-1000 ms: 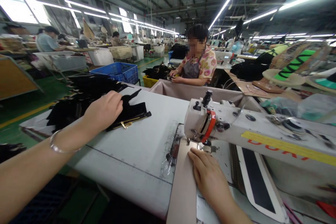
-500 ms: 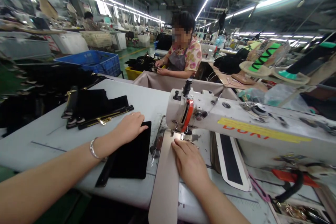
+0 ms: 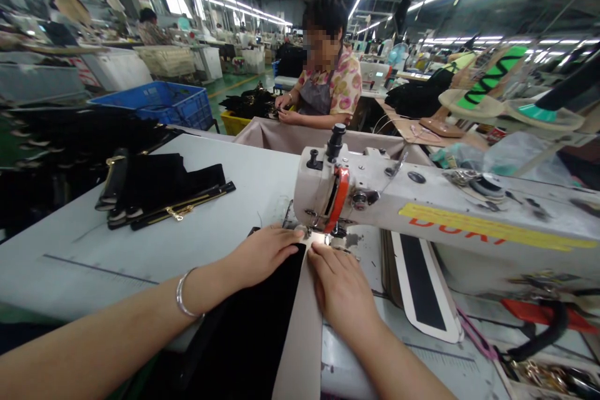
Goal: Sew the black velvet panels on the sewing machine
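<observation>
My left hand [image 3: 262, 257], a silver bangle at its wrist, lies with fingers stretched out over the top of a black fabric panel [image 3: 255, 331]. Its fingertips reach close to the sewing machine's needle area. The panel's right edge overlaps a long beige strip [image 3: 304, 325] that runs under the machine's presser foot. My right hand [image 3: 344, 278] rests flat on the strip's right side, fingertips just in front of the foot. The sewing machine [image 3: 323, 187] has a red guard and a lit needle area. The panel's lower end runs out of view.
Black pieces with gold zippers [image 3: 173, 197] lie on the table's left. White-edged pieces with dark centres [image 3: 422, 287] are stacked under the machine arm. A blue crate [image 3: 154, 103] stands beyond the table. Across from me a person [image 3: 323, 75] handles dark pieces over a yellow bin [image 3: 237, 123].
My left hand has moved right with the black panel, which now overlaps the beige strip near the presser foot. My right hand has stayed at nearly the same place on the strip.
</observation>
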Demonstrator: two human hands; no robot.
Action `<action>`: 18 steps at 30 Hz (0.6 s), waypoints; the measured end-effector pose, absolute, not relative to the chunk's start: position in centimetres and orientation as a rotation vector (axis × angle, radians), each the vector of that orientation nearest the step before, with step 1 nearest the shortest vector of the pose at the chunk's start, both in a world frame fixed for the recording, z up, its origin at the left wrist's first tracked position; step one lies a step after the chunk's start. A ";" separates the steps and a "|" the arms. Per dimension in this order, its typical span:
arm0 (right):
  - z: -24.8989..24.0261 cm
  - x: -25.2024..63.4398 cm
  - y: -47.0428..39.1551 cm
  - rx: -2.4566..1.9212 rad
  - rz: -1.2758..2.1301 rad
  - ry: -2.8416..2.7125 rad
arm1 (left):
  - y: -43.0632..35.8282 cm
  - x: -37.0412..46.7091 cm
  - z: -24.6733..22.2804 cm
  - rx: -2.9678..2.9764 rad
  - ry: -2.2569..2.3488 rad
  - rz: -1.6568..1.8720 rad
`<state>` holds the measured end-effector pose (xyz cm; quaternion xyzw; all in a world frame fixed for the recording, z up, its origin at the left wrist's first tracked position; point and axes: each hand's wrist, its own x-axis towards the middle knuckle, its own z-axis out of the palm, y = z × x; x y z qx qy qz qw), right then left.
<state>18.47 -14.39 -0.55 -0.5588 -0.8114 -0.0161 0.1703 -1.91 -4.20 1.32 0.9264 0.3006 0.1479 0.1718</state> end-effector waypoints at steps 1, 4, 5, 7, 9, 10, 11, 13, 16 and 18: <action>-0.5 18.5 -14.4 -1.589 -0.047 -2.305 | -4.1 -1.9 1.3 2.634 0.892 0.446; -0.5 18.5 -14.4 -1.593 -0.046 -2.306 | -3.9 -2.3 1.3 2.631 0.961 0.486; -0.4 18.4 -14.4 -1.591 -0.043 -2.307 | -3.8 -2.4 1.3 2.626 0.947 0.474; -0.4 18.4 -14.5 -1.592 -0.036 -2.308 | -3.7 -2.6 1.3 2.610 0.894 0.452; -0.3 18.4 -14.5 -1.598 -0.027 -2.305 | -3.6 -2.6 1.4 2.576 0.866 0.470; -0.3 18.4 -14.5 -1.604 -0.020 -2.303 | -3.6 -2.4 1.5 2.549 0.863 0.488; -0.2 18.4 -14.5 -1.611 -0.014 -2.297 | -3.6 -2.2 1.6 2.517 0.868 0.510; -0.2 18.4 -14.5 -1.621 -0.002 -2.291 | -3.5 -1.5 1.8 2.437 0.910 0.550; -0.2 18.4 -14.4 -1.623 -0.003 -2.300 | -3.1 -0.1 2.0 2.349 0.982 0.542; -0.2 18.5 -14.4 -1.627 -0.005 -2.315 | -2.7 0.7 2.2 2.326 1.005 0.493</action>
